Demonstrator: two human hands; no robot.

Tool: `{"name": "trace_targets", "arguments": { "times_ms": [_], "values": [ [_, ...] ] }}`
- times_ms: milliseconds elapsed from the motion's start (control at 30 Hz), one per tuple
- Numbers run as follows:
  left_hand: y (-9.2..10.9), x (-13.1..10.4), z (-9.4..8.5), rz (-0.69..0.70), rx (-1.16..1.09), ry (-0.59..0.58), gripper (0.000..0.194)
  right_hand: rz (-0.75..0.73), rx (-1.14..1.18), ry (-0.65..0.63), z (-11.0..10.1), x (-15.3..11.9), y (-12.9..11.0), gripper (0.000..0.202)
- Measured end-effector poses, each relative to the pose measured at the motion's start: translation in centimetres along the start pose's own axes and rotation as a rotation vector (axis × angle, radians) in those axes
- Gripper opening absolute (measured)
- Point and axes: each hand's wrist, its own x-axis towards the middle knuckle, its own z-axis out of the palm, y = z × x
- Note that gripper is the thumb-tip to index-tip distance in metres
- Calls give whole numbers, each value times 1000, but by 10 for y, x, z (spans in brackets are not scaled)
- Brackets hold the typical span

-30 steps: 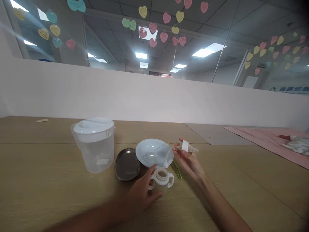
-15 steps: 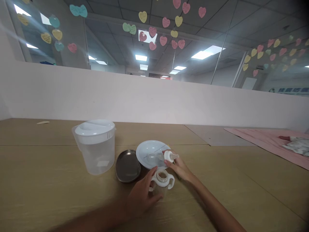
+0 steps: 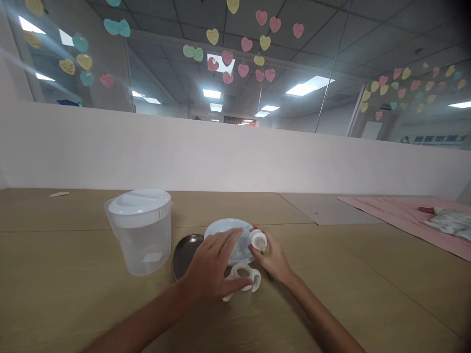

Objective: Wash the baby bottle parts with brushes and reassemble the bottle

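My right hand [image 3: 271, 256] pinches a white bottle collar with a clear nipple [image 3: 258, 240], held above the right rim of a white plate [image 3: 222, 225]. The nipple end faces toward me. My left hand [image 3: 215, 260] is raised with its fingers stretched out and apart, over the left side of an uncapped clear baby bottle [image 3: 241, 301] with white side handles. Its thumb passes in front of the bottle's neck; I cannot tell whether it touches. The bottle stands upright on the table. My left hand hides part of the plate and of a kidney-shaped metal tray [image 3: 183, 255].
A clear lidded pitcher [image 3: 147, 245] stands to the left of the tray. At the far right a pink cloth [image 3: 382, 211] lies on the wooden table [image 3: 360, 294], with a pale bundled fabric [image 3: 451, 223] on it. A low white wall [image 3: 228, 162] runs along the back.
My left hand has let go of the bottle's side and risen, its fingers straightening forward over the plate. My right hand has turned the collar and nipple from pointing right to facing me.
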Motion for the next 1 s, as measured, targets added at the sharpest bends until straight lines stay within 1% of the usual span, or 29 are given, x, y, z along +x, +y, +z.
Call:
{"name": "trace_targets", "arguments": {
  "times_ms": [67,167,267,333,367,400,433,500,533,567,600,633,667,700,733,767,800,833,867,900,933,967,1000],
  "values": [
    [9,18,-9,4,25,50,71,-105,-63,36,3,2,-14,43],
    [15,36,-11,32,31,69,50,-282,-138,78,6,7,-35,39],
    [12,39,-8,70,-31,45,42,-425,-162,122,7,12,-44,36],
    [8,38,-10,71,-141,37,41,-476,-148,131,8,14,-46,32],
    [5,39,-11,42,-224,50,41,-484,-133,121,8,14,-46,30],
    [3,40,-14,-23,-331,86,42,-479,-115,96,8,14,-46,30],
    [-1,41,-16,-121,-457,144,44,-468,-95,59,7,14,-47,32],
    [-12,47,-22,-359,-720,285,51,-444,-62,13,5,13,-48,37],
    [-19,49,-24,-462,-824,335,53,-428,-59,36,3,13,-47,39],
    [-27,50,-25,-527,-880,351,54,-400,-69,88,1,14,-46,40],
    [-36,50,-25,-543,-876,313,53,-356,-93,157,-2,15,-42,40],
    [-44,49,-21,-526,-808,234,50,-301,-129,219,-4,17,-36,38],
    [-51,46,-16,-488,-691,122,47,-235,-174,251,-5,18,-29,36],
    [-57,42,-8,-442,-544,-12,43,-164,-220,244,-5,20,-20,34],
    [-62,38,2,-395,-384,-138,39,-117,-270,206,-4,20,-10,31],
    [-66,33,13,-344,-233,-254,35,-84,-324,139,-2,21,1,32],
    [-68,29,24,-306,-101,-329,28,-53,-367,78,1,20,12,36],
    [-69,26,33,-260,0,-349,22,-19,-402,15,5,19,22,40],
    [-70,25,39,-224,66,-346,21,7,-430,-36,9,18,31,43],
    [-70,26,41,-201,103,-314,24,27,-452,-74,13,16,39,45],
    [-69,27,37,-184,118,-269,28,56,-468,-89,17,15,45,46],
    [-68,30,28,-183,121,-210,31,83,-478,-94,20,13,49,46],
    [-66,33,13,-192,121,-135,33,107,-487,-90,22,13,52,45]
  ]
}}
